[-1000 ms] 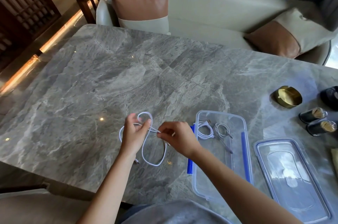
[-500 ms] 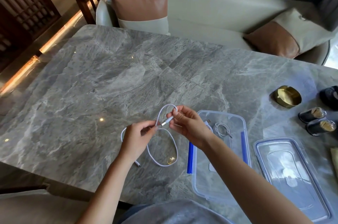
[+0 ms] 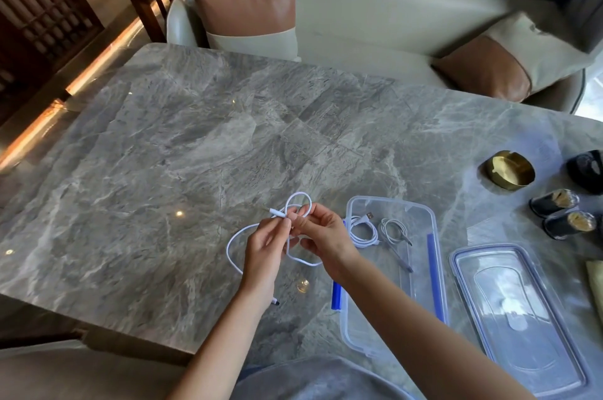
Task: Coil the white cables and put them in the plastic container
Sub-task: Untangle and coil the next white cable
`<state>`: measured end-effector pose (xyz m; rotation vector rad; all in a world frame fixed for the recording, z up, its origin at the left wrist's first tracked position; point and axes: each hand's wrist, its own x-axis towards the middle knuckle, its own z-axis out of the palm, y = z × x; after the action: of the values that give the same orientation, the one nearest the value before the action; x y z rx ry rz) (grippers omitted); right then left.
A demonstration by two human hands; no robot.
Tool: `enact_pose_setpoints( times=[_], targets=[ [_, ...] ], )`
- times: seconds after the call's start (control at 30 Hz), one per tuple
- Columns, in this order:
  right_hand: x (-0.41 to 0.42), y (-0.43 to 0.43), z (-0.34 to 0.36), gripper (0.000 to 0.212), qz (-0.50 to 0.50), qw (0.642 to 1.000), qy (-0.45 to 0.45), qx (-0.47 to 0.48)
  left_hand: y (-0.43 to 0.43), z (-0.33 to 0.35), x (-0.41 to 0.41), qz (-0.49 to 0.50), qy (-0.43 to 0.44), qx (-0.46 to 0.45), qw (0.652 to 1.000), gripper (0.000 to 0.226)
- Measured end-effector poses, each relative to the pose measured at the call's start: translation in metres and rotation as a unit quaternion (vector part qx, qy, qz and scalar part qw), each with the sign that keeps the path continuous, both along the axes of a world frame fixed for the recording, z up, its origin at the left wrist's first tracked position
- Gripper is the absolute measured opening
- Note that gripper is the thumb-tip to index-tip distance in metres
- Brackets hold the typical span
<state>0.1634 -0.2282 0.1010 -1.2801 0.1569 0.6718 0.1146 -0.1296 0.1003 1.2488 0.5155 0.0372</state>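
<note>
White cable (image 3: 228, 249) held over the counter (image 3: 163, 171).
My left hand (image 3: 264, 249) pinches it near one end; my right hand (image 3: 321, 233) grips the loop, just beside the plastic container (image 3: 388, 198).

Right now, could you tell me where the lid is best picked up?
Probably by the raised rim of the lid along its long edge nearest the container, coming from that side: it lies flat on the table, so only the rim offers a pinch.

head view, downward, close over table (image 3: 163, 171)
</note>
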Motion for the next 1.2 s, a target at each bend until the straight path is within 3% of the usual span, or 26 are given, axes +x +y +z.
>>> enact_pose_setpoints(
  times=[0.23,0.47,0.67,0.93,1.2],
  targets=[
    [0.008,-0.005,0.003,0.030,0.029,0.996,-0.018,-0.079,0.006,0.000,0.004,0.030,0.024,0.017,0.999,0.024],
    [0.013,-0.012,0.005,0.010,0.106,0.988,-0.076,-0.087,0.013,0.000,0.013,0.028,0.055,0.074,0.995,0.027],
    [0.019,-0.016,0.012,0.021,0.181,0.974,-0.099,-0.094,0.008,-0.002,0.010,0.024,0.081,0.086,0.993,0.022],
    [0.015,-0.014,0.003,0.033,0.121,0.991,-0.062,-0.020,-0.001,0.003,0.009,0.041,0.062,0.021,0.997,0.023],
    [0.010,-0.011,-0.007,0.042,0.071,0.996,-0.028,0.047,-0.002,0.001,0.008,0.053,0.071,0.019,0.996,0.023]
  ],
)
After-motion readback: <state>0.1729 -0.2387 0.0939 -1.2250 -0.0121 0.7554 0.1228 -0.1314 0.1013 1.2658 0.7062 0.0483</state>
